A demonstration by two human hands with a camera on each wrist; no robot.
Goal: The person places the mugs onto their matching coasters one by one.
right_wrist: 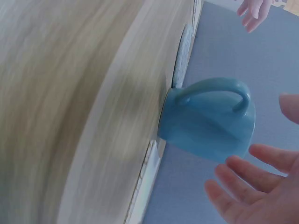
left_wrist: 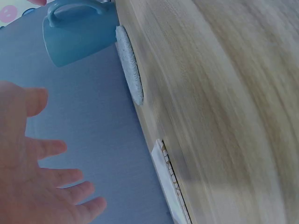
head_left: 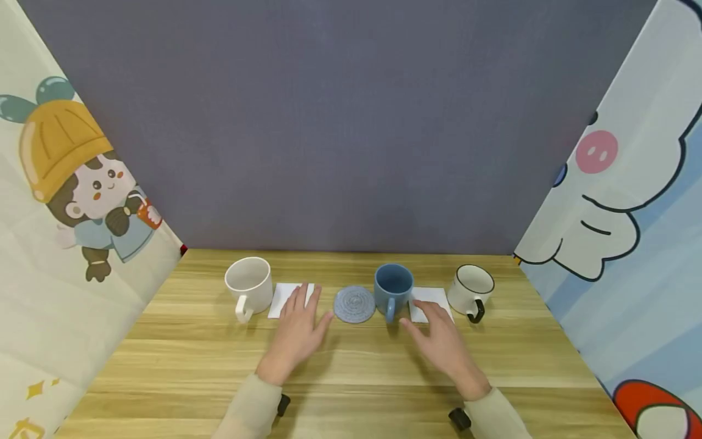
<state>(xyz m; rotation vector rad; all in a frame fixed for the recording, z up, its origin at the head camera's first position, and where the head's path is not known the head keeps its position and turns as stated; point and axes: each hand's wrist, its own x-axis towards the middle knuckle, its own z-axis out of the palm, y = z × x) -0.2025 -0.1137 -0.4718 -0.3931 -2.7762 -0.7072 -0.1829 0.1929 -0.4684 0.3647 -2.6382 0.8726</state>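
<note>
Blue mug (head_left: 392, 291) stands upright on the wooden table (head_left: 362, 390), its handle (head_left: 390, 310) turned toward the person. In the head view the right hand (head_left: 441, 341) is just to the mug's right and nearer the person, thumb parted from the fingers, holding nothing. The left hand (head_left: 296, 329) is well to the mug's left, over the left white square (head_left: 278, 297), its fingers spread. For a steady hold, hooking the handle or cupping the body with the right hand, keeping the mug level, would likely serve best. The grey coaster (head_left: 354, 304) just left of the mug and the right white square (head_left: 439, 299) just right of it crowd the base, so a low sideways sweep could drag either. Beyond these, the black-rimmed mug (head_left: 473, 291) stands to the blue mug's right and the white mug (head_left: 251, 286) well to its left.

In the left wrist view, the left fingers fan out, empty, well apart from the blue mug.

In the right wrist view, the right fingers are slightly parted and loosely bent near the mug's rim; whether any fingertip touches it cannot be told.
</note>
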